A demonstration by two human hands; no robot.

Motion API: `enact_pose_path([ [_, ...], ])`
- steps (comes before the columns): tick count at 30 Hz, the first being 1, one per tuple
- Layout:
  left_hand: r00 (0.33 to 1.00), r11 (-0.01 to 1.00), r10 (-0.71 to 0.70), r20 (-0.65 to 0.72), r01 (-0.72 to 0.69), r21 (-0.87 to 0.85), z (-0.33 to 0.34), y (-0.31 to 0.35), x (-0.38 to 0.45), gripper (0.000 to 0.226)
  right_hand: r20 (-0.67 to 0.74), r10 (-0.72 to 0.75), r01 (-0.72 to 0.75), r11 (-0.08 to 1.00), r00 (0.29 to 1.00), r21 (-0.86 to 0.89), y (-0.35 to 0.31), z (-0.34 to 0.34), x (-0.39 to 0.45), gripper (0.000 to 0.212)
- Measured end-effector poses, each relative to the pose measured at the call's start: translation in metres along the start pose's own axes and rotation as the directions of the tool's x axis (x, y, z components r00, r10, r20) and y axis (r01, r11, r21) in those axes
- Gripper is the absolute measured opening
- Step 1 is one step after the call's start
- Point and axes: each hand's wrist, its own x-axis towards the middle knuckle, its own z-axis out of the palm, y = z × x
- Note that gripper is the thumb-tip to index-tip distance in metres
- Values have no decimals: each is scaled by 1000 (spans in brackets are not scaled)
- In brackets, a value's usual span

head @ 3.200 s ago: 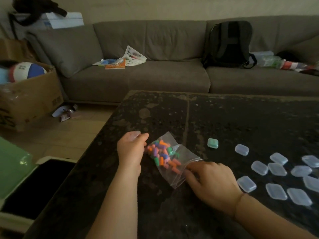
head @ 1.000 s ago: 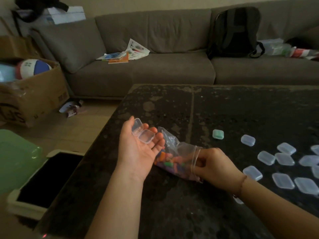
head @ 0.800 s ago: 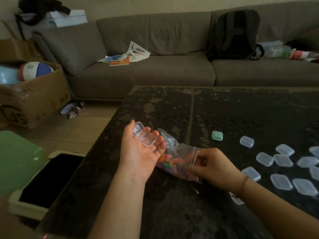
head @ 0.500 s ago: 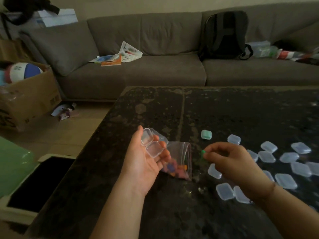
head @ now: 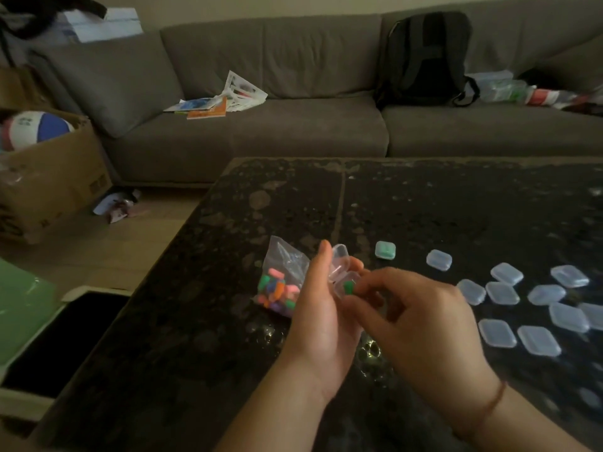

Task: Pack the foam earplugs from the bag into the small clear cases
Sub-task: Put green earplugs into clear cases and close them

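Observation:
My left hand [head: 323, 318] holds an opened small clear case [head: 342, 269] on its fingers, lid up. My right hand [head: 421, 324] pinches a green foam earplug [head: 348, 286] at the case's lower half. The clear zip bag [head: 282, 282] of colourful earplugs lies on the dark table just left of my left hand. A case with green contents [head: 385, 250] lies closed beyond my hands. Several closed clear cases [head: 502, 293] are spread over the table at right.
The dark speckled table [head: 408, 203] has its left edge near a green lid [head: 23, 308] and a dark bin on the floor. A cardboard box [head: 49, 177] with a ball stands at left. A grey sofa [head: 293, 125] with a backpack [head: 424, 57] lies beyond.
My right hand left the bag with a green earplug and brought it to the open case in my left hand. The bag now lies left of my left hand.

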Motion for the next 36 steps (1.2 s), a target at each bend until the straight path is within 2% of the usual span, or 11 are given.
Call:
enact_pose_path([
  [6, 999, 1000, -28, 19, 28, -7, -4, 1, -2, 49, 30, -105, 106, 993, 994, -49, 2, 7, -1, 22],
  [9, 999, 998, -38, 18, 39, -47, -9, 4, -3, 52, -22, -120, 120, 993, 993, 8, 1, 7, -1, 24],
  [13, 999, 998, 7, -54, -10, -61, -20, 12, 1, 56, -168, -1, 34, 981, 986, 189, 5, -5, 6, 12],
  [14, 995, 997, 23, -94, -29, -68, -24, 15, 4, 55, -158, 37, -7, 981, 987, 192, 11, -7, 8, 7],
  [16, 983, 994, 63, -172, -77, -77, -33, 22, 9, 54, 51, 111, -114, 991, 993, 68, 25, -6, 13, 17],
  [18, 972, 987, 79, -220, -108, -122, -42, 30, 12, 56, 375, 204, -159, 976, 904, -147, 34, 2, 16, 14],
  [20, 967, 976, 80, -243, -125, -177, -49, 37, 14, 57, 528, 229, -117, 964, 818, -237, 36, 15, 18, 16],
  [25, 967, 960, 84, -242, -144, -238, -57, 46, 14, 51, 517, 180, -42, 963, 837, -267, 35, 46, 26, 19],
  [30, 959, 950, 68, -274, -147, -277, -62, 47, 14, 51, 520, 216, -81, 960, 826, -270, 29, 66, 42, 19],
  [34, 957, 949, 53, -285, -137, -283, -65, 49, 15, 51, 585, 240, -76, 954, 775, -290, 35, 76, 51, 44],
  [36, 958, 952, 44, -285, -127, -279, -65, 50, 15, 51, 600, 237, -72, 956, 764, -286, 41, 80, 50, 47],
])
